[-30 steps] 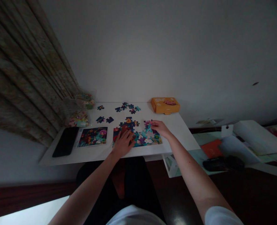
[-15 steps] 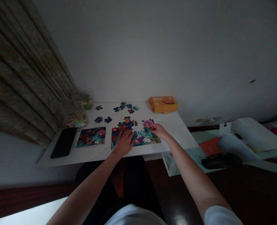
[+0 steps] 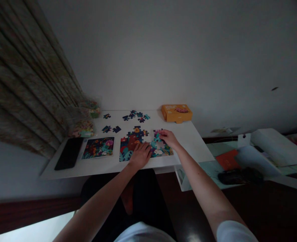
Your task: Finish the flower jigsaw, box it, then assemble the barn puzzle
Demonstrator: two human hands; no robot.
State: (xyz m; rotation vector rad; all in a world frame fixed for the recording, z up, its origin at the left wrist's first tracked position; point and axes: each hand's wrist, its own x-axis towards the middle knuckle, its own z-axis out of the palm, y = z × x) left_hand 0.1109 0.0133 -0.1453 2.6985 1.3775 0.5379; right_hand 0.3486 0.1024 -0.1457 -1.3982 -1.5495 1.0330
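A partly joined jigsaw puzzle [image 3: 126, 153] with bright animals and plants lies on the white table in front of me. My left hand [image 3: 140, 155] rests flat on its lower middle, fingers stretched out and covering part of the picture. At the puzzle's right side, my right hand [image 3: 168, 137] has thumb and fingers pinched on a teal-and-purple puzzle piece [image 3: 156, 135]. Just below those fingers a pale patch [image 3: 160, 145] shows within the puzzle. To the left lies a reference picture [image 3: 99, 148] of the same scene.
Several loose pieces [image 3: 140, 114] lie toward the back, others [image 3: 116, 129] nearer the left. An orange box [image 3: 177, 113] stands at the back right. A black phone-like slab [image 3: 69, 154] and plastic bags [image 3: 81, 126] occupy the left. An open drawer [image 3: 185, 179] juts out below right.
My left hand has slid right across the puzzle, uncovering its left part. My right hand stays pinched near the right edge, and a pale patch now shows where a rabbit was visible.
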